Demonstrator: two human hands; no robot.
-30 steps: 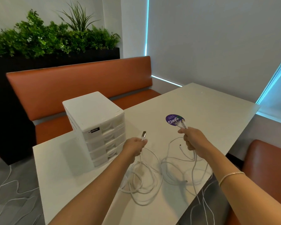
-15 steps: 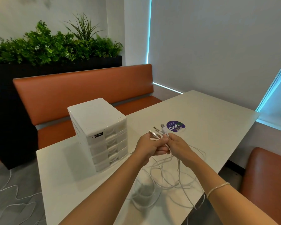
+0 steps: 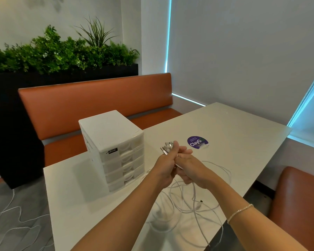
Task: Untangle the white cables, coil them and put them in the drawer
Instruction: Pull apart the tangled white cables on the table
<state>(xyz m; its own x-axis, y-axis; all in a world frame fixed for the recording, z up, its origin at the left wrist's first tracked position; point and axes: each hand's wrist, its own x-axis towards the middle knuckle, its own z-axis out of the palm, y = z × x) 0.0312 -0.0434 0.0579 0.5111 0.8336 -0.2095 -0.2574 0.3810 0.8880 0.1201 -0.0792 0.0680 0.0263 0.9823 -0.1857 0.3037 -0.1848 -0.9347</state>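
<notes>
A loose tangle of white cables lies on the white table, trailing over its near edge. My left hand is closed around a bunch of cable ends, whose metal plugs stick out above the fist. My right hand presses against the left one and grips the same strands just below. A white drawer unit with several drawers, all pushed in, stands on the table to the left of my hands.
A purple round sticker sits on the table beyond my hands. Orange benches run behind the table and at the right. More white cables lie on the floor at the left. A black planter stands behind.
My hands, apart a second ago with each holding a cable end, have come together. The plugs are now bunched in my left fist, and the view has tilted up slightly.
</notes>
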